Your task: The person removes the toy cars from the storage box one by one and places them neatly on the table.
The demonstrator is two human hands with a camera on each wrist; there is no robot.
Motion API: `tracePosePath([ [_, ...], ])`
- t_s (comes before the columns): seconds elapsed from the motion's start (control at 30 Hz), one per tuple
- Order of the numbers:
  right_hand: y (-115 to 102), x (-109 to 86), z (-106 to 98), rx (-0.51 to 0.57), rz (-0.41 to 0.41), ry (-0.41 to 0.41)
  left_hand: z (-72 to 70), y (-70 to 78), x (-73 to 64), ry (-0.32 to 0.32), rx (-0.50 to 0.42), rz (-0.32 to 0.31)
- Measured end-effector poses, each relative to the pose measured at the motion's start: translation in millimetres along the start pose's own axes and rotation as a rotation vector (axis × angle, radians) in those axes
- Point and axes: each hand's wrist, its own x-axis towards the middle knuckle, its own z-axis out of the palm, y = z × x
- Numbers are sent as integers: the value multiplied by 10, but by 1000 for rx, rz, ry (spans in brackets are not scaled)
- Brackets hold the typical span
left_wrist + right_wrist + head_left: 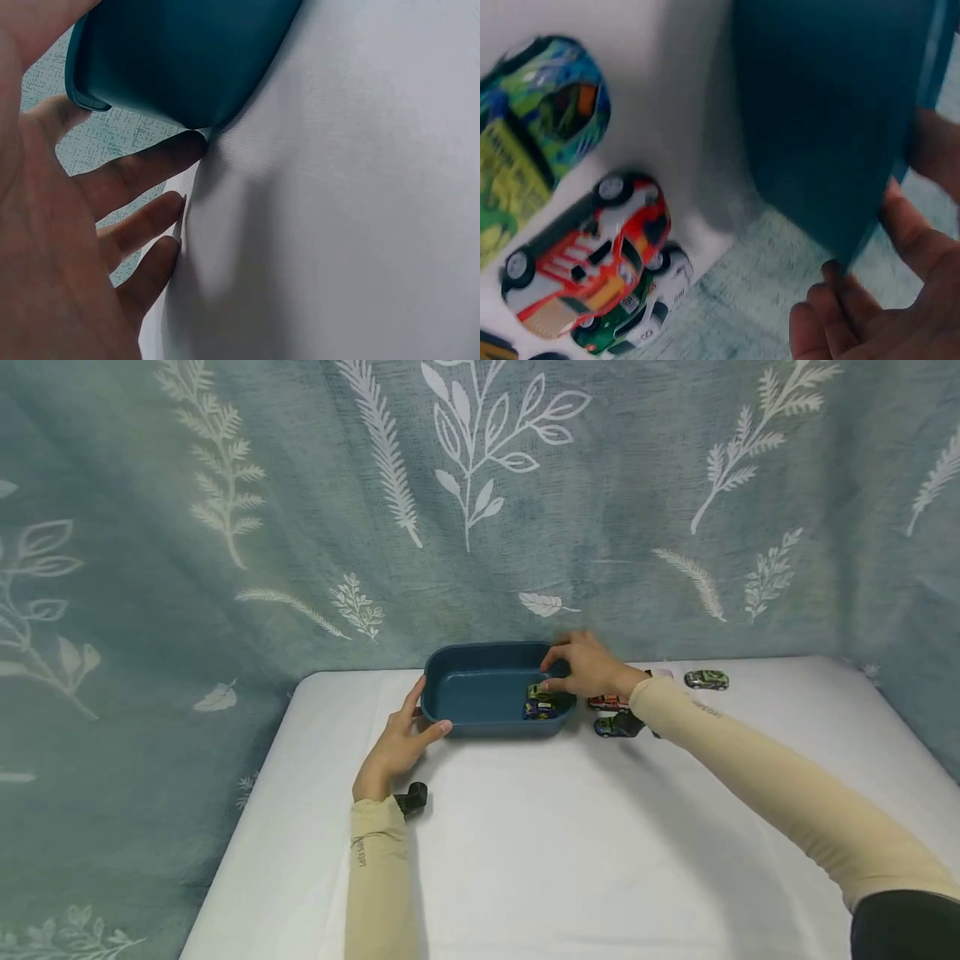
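A dark teal rectangular bin (480, 728) stands at the table's back edge. My left hand (397, 739) rests against its front-left corner, fingers spread along the left side, thumb at the front wall. In the left wrist view the straight fingers (142, 169) touch the bin (180, 60) near its base. My right hand (588, 668) reaches over the right rim, thumb and index finger apart, nothing visible between them. Inside the bin, a green toy car (536, 692) lies just below the thumb, beside a blue-purple toy car (538, 710). Part of the bin's right end is hidden by that hand.
Right of the bin lie an orange-red toy car (592, 259), a blue-green toy car (606, 727) and a white-green toy car (649, 319). Another green toy car (707, 680) sits farther right. A patterned curtain (480, 568) hangs directly behind the white-covered table (525, 843).
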Motion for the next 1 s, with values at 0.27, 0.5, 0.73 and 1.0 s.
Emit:
tracePosePath([
  [0.27, 20, -28, 195, -123, 21, -7, 64, 22, -39, -5, 6, -1],
  [0.5, 12, 12, 275, -137, 63, 12, 42, 41, -38, -2, 2, 5],
  [0.73, -28, 3, 306, -134, 110, -17, 35, 21, -41, -17, 6, -9],
  [1.0, -42, 75, 299, -165, 120, -12, -4, 56, -32, 2, 11, -1],
])
